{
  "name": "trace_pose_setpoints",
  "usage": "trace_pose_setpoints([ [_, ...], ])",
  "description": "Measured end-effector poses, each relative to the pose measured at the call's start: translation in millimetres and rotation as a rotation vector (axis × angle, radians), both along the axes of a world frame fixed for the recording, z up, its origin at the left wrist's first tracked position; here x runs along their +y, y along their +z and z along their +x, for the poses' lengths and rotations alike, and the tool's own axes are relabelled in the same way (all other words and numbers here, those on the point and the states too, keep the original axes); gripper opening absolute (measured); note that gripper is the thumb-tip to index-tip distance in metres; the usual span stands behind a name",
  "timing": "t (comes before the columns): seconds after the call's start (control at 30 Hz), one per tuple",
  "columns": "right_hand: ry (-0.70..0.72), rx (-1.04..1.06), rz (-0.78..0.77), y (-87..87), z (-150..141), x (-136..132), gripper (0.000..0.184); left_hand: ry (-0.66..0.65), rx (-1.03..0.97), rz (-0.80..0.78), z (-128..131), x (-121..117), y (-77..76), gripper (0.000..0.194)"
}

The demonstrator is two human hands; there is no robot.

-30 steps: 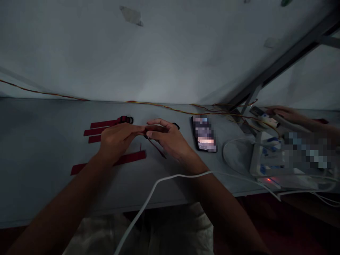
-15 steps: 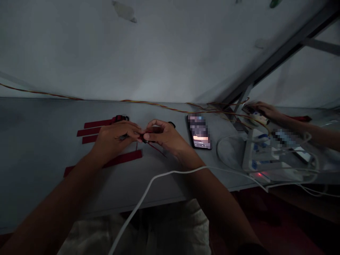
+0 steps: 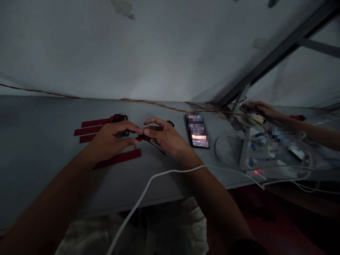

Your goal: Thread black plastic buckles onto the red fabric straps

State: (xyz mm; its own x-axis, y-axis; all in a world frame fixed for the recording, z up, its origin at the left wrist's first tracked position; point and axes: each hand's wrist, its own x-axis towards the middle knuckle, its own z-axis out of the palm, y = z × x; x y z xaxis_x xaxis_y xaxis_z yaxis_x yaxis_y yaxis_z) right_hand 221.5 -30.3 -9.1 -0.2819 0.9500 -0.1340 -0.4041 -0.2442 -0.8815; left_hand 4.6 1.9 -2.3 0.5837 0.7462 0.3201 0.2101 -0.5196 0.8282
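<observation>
My right hand (image 3: 166,136) pinches a narrow red strap (image 3: 142,138) with a dark fitting at its end, and a thin red tail runs down past the palm. My left hand (image 3: 111,140) is next to it, fingers parted, with a dark bit showing between them. Under that hand lie several red webbing straps (image 3: 92,128), one with a black plastic buckle (image 3: 119,118). Another red strap (image 3: 119,158) lies just below the hand. A small black ring (image 3: 170,123) sits beyond my right fingers.
A phone (image 3: 198,131) lies right of my hands. Further right are a white power strip (image 3: 252,152) and a coiled cable. A co-worker's hand (image 3: 265,110) holds a small white item. Thin coloured wires run along the wall, and a white cable (image 3: 159,175) crosses my right wrist.
My left fingers have parted and drawn back from the small red strap, which stays in my right hand. The co-worker's hand has shifted slightly.
</observation>
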Motion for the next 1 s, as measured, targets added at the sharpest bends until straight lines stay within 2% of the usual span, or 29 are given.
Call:
trace_pose_setpoints([
  [0.07,-0.022,0.020,-0.005,1.6,0,-1,0.040,-0.020,-0.017,-0.059,-1,1,-1.8,0.030],
  [0.17,-0.037,0.048,-0.023,3.7,-2,-2,0.041,0.017,-0.065,-0.108,3,0,-3.7,0.027],
  [0.27,-0.052,0.042,-0.034,3.9,-3,-3,0.042,0.041,-0.103,-0.100,9,-3,-2.0,0.017],
  [0.37,-0.074,0.039,-0.044,0.8,-4,-1,0.042,-0.002,-0.098,-0.074,13,-6,1.4,0.010],
  [0.47,-0.160,0.079,-0.042,-3.5,-5,3,0.041,-0.044,-0.042,-0.061,12,-6,2.8,0.007],
  [0.63,-0.307,0.134,-0.016,-4.8,-3,8,0.041,-0.003,-0.010,-0.030,9,-3,-0.9,0.013],
  [0.77,-0.321,-0.031,0.166,-6.9,-2,9,0.039,0.053,-0.115,-0.145,9,-2,-3.2,0.023],
  [0.87,-0.332,-0.220,0.291,-11.2,-1,10,0.035,0.031,-0.162,-0.249,6,-2,-3.1,0.025],
  [1.0,-0.450,-0.292,0.278,-11.6,-1,9,0.033,0.004,-0.241,-0.353,2,0,-3.7,0.023],
])
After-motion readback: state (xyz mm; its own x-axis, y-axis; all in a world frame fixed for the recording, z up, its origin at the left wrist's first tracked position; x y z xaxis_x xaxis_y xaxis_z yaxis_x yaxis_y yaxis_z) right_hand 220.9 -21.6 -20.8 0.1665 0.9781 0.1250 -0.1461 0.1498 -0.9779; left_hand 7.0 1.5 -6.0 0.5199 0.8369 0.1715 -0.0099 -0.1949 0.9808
